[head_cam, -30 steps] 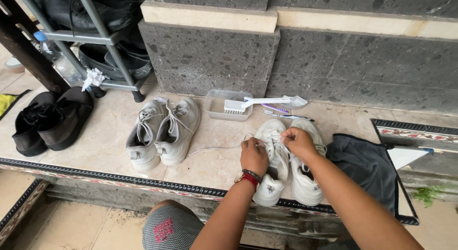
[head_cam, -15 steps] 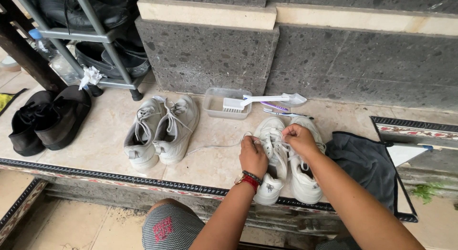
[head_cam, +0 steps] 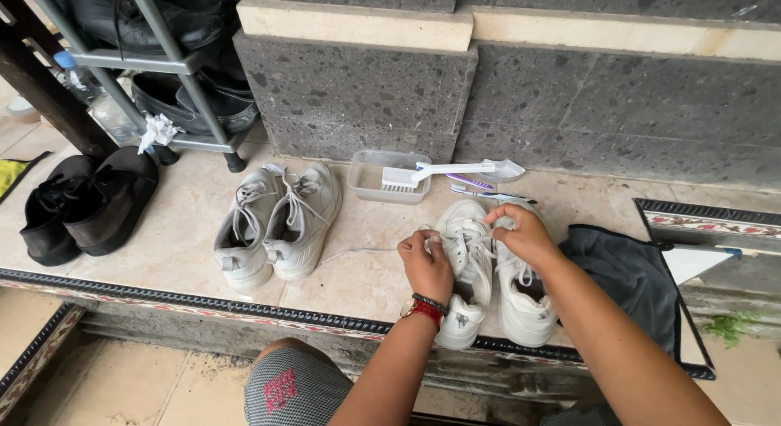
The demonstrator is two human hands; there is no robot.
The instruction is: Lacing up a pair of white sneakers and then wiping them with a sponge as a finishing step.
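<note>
Right of the worn grey sneakers (head_cam: 277, 222), both hands pinch laces on the white sneakers (head_cam: 488, 271): left hand (head_cam: 425, 263) and right hand (head_cam: 521, 235) closed on them. Behind, a clear plastic tray (head_cam: 382, 178) holds a brush (head_cam: 443, 172).

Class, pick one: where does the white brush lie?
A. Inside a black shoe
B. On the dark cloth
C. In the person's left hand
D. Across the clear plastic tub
D: the white brush rests across the rim of the clear plastic tub, behind the white shoes.
</note>
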